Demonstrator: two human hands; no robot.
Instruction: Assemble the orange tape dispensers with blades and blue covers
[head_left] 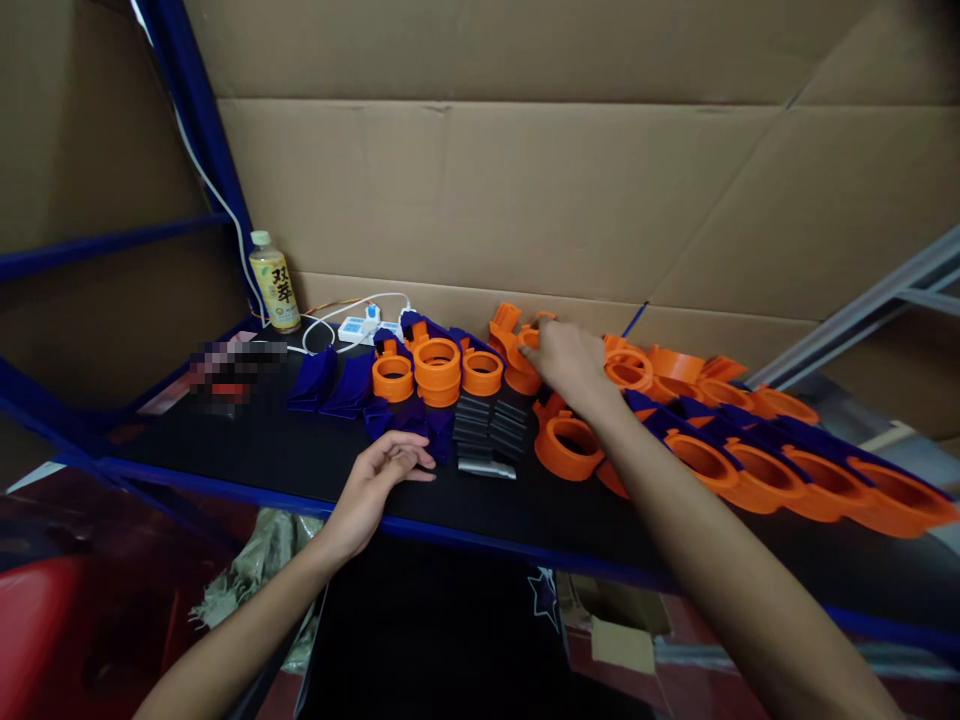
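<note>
My left hand (386, 472) is above the table's front edge, its fingers loosely bent and apart, with nothing seen in them. Just behind it lie several dark blue pieces (405, 422). To its right, two rows of thin black strips (480, 425) sit beside a silvery strip (487, 468). My right hand (566, 360) reaches to the back of the table, fingers closed on an orange tape dispenser (528, 338) with a ring-shaped body; its fingertips are partly hidden. Another orange dispenser (568, 462) lies under my right forearm.
Several orange dispensers with blue parts (765, 480) fill the right side. A few more (436, 372) stand left of centre, beside stacked blue pieces (349, 385). Behind are a power strip (360, 330) with white cables and a drink bottle (275, 282). Cardboard walls (465, 200) enclose the table.
</note>
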